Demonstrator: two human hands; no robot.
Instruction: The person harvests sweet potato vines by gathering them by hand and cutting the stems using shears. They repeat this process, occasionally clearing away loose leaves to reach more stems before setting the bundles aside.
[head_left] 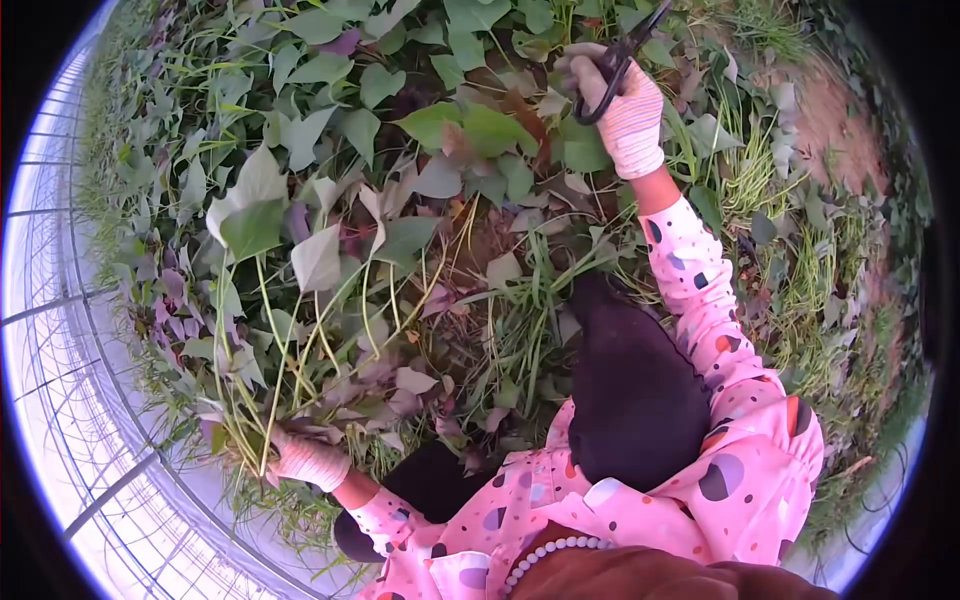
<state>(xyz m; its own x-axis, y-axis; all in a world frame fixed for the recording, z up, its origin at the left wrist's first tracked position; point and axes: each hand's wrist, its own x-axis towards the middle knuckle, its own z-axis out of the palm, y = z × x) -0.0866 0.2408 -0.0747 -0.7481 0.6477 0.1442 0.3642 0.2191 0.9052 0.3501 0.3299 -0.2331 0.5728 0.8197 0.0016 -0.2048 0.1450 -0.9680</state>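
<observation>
My left hand [308,460], in a pale striped glove, is closed around the lower ends of a bunch of leafy stems [283,375] at the lower left. Long stalks fan upward from it, topped by broad lobed leaves [255,215]. Up at the top right, my right hand [630,115], gloved the same way, grips dark-handled scissors [610,88] by the loops. Their blades point up and right, partly cut off by the frame's edge. Below that hand grow broad green leaves [580,145].
Dense leafy vines [330,90] cover the ground ahead. Tall grass blades [535,310] stand in front of my dark-clad knee [635,385]. Cut stalks and grass [770,190] lie at the right beside bare reddish soil [835,130]. A translucent sheet wall with a metal frame [75,300] curves along the left.
</observation>
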